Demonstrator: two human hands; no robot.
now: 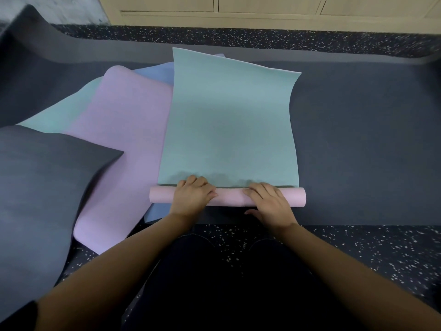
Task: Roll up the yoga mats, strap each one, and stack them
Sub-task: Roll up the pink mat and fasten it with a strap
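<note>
A long teal foam yoga mat point(229, 120) with a pink back is lying flat in the middle, on top of a wide dark grey mat point(358, 151) that is covering the speckled dark floor point(370, 247). Its near end is sitting in a tight pink roll point(229, 197), and the far end is curling up a little at the corners. The left grip point(193, 195), a bare hand, is curling its fingers over the left part of the roll and holding it. The right grip point(269, 201) is holding the right part, with fingers lying over the top and the thumb tucking in on the near side. A soft lilac mat point(124, 139) is lying just beside the teal one on the left, touching its edge. A blue mat point(155, 72) and a second light teal mat point(59, 115) are peeking out from under the lilac one. Another dark grey mat point(43, 187) is bending up at the far left. Cream cupboard doors point(262, 10) are standing at the back.
</note>
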